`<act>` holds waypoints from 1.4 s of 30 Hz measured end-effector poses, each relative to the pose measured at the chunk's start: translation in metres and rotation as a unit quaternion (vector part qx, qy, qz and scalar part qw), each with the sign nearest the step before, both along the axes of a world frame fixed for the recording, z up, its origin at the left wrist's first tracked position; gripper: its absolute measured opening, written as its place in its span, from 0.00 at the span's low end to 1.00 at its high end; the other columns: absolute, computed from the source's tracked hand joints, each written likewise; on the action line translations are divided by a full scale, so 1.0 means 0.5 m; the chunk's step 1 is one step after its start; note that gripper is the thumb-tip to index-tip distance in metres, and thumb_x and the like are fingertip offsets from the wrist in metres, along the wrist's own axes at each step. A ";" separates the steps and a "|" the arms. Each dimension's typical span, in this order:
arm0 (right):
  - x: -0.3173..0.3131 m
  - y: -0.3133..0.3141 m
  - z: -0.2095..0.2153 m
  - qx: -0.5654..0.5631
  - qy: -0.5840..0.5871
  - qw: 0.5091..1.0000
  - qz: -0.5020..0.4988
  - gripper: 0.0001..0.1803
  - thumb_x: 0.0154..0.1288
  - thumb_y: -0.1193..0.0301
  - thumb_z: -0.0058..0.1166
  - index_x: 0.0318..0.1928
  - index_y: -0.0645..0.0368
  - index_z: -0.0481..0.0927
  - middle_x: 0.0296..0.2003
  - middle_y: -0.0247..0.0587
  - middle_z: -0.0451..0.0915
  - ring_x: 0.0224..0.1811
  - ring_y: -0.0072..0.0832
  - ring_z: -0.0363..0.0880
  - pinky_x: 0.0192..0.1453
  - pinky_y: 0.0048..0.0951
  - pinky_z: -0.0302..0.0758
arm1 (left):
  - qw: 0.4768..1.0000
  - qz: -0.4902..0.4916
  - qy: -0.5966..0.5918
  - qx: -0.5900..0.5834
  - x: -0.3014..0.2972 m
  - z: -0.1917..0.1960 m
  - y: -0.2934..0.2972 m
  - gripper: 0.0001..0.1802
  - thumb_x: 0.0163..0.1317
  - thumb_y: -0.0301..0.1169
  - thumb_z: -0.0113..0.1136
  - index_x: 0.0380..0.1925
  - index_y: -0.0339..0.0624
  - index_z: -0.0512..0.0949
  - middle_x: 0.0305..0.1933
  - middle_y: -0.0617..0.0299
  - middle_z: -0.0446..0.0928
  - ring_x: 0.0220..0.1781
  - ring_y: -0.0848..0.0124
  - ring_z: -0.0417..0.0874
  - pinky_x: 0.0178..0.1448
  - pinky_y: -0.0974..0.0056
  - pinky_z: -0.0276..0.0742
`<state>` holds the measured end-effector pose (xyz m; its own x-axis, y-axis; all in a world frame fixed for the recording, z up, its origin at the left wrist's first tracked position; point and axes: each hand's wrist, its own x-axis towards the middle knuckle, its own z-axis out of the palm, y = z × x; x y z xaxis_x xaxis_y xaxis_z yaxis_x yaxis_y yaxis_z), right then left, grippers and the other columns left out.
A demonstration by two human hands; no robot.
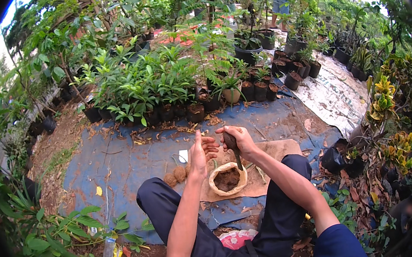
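At centre frame, the right hand [237,138] grasps a dark trowel-like tool [237,156] tip-down, apparently to aim it at the soil [227,180] in the pale bag [244,180], spread wide presumably for access. The left hand [201,154] hovers alongside, fingers loosely curled, apparently holding nothing.

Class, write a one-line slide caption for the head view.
Before potted plants, the right hand holds a dark tool at a pale bag of soil, the left hand open nearby.
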<state>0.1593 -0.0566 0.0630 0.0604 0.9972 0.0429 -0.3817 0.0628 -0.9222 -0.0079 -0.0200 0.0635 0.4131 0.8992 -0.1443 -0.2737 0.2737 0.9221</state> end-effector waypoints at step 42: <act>0.013 0.005 0.008 -0.090 0.105 0.988 -0.064 0.15 0.67 0.68 0.39 0.53 0.51 0.69 0.21 0.34 0.70 0.18 0.24 0.67 0.20 0.24 0.62 | 1.000 -0.006 0.013 0.000 0.004 -0.012 -0.002 0.29 0.68 0.61 0.41 0.37 0.45 0.74 0.30 0.60 0.80 0.30 0.74 0.78 0.35 0.69 0.73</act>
<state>0.1661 -0.0540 0.0668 0.1750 0.9712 -0.1620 -0.5649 -0.0357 -0.8244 -0.0060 -0.0208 0.0574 0.4202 0.8942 -0.1544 -0.2467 0.2763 0.9289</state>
